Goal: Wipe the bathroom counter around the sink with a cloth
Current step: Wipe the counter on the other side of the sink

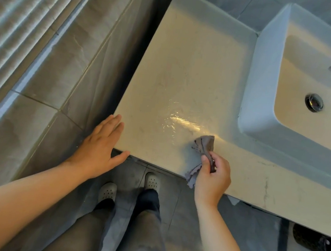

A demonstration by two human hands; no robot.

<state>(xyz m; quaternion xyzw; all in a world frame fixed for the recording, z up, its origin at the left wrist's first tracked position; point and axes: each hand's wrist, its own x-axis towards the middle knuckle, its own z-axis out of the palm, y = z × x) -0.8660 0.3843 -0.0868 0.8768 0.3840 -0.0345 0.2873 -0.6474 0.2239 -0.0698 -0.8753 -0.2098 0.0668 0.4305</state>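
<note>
Grey cloth [204,144]: bunched on the beige counter [190,65] near its front edge, beside the sink [258,78] corner.
Wiping well: I would spread it flatter, press down and pass over the wet streaks [179,121].
Right hand [213,179]: thumb and fingers [206,160] pinch the cloth's middle; one end lies beyond them on the counter, the tail hangs below.
Left hand [98,148]: flat, fingers straight, on the counter corner.

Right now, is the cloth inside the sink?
No, the right hand pinches the cloth on the counter, outside the sink.
</note>
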